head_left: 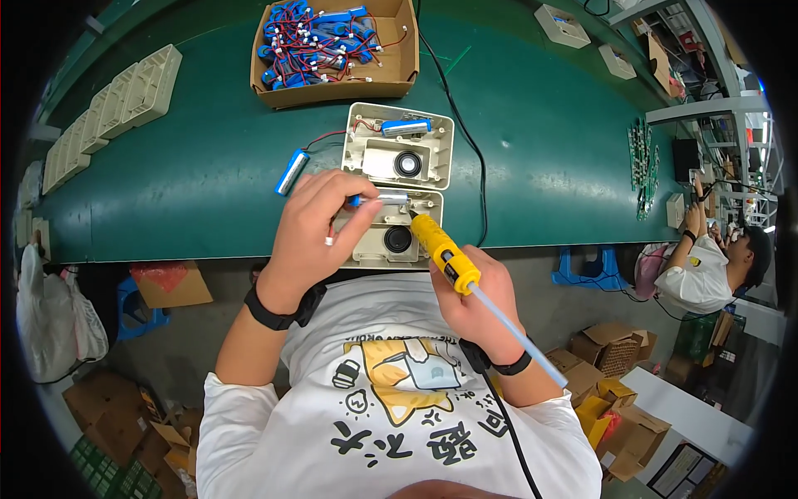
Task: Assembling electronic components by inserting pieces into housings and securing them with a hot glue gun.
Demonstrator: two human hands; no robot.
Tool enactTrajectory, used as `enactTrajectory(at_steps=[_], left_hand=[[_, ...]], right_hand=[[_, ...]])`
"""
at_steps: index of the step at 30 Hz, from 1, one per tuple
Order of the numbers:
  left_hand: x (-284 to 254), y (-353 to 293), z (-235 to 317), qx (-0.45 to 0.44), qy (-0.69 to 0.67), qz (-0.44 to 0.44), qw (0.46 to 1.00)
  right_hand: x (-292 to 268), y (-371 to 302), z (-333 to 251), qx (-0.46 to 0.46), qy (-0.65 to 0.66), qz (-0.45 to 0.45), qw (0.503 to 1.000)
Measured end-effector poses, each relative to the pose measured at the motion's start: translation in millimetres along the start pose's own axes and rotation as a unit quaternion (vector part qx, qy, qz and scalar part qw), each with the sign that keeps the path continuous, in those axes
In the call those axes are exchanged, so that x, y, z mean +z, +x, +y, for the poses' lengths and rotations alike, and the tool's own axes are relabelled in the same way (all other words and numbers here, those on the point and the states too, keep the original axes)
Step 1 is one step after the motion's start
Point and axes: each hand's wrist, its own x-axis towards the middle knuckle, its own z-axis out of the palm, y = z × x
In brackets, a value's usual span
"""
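My left hand [309, 218] pinches a blue and silver cylindrical battery [389, 200] inside the nearer beige plastic housing [364, 251]. A white connector [329, 239] hangs on a lead beneath that hand. In my right hand [482, 298] is a yellow hot glue gun [439, 248], its dark nozzle at the battery's right end. A glue stick [517, 337] sticks out of the gun's rear. Just beyond lies a second beige housing [356, 162] with a round black speaker [408, 164] and a blue battery [406, 127]. Another blue battery [291, 172] rests on the table left of it.
A cardboard box [337, 95] of wired blue batteries stands at the back of the green table [549, 158]. Beige housings [150, 87] line the far left. A black cable [478, 150] runs right of the housings. Green circuit boards [642, 170] and a co-worker [706, 270] are at right.
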Motion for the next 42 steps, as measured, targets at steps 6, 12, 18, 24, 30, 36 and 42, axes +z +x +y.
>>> enactTrajectory(at_steps=[6, 12, 18, 24, 30, 36, 42], left_hand=[[15.1, -3.2, 3.7, -0.044, 0.044, -0.017, 0.998], [28.0, -6.2, 8.7, -0.082, 0.111, 0.017, 0.99], [36.5, -7.2, 11.3, -0.114, 0.099, 0.038, 0.988], [37.9, -10.5, 14.5, -0.09, 0.123, 0.042, 0.987], [35.9, -10.9, 20.6, -0.018, 0.217, 0.061, 0.974], [32.1, -14.2, 21.7, -0.059, 0.246, 0.038, 0.967], [24.6, -7.0, 22.5, -0.05, 0.269, 0.026, 0.962]], right_hand=[[-2.2, -1.0, 8.6, 0.032, 0.073, 0.009, 0.997], [-8.2, -1.4, 1.6, 0.022, 0.078, 0.031, 0.996], [-3.5, -9.1, 2.8, 0.002, 0.075, 0.043, 0.996], [-1.3, -11.8, 4.8, 0.019, 0.084, 0.034, 0.996], [4.3, -13.4, 11.5, 0.012, 0.08, 0.049, 0.995], [5.6, -13.7, 7.7, 0.027, 0.06, 0.05, 0.997], [4.7, -12.2, 3.8, 0.029, 0.029, 0.054, 0.998]])
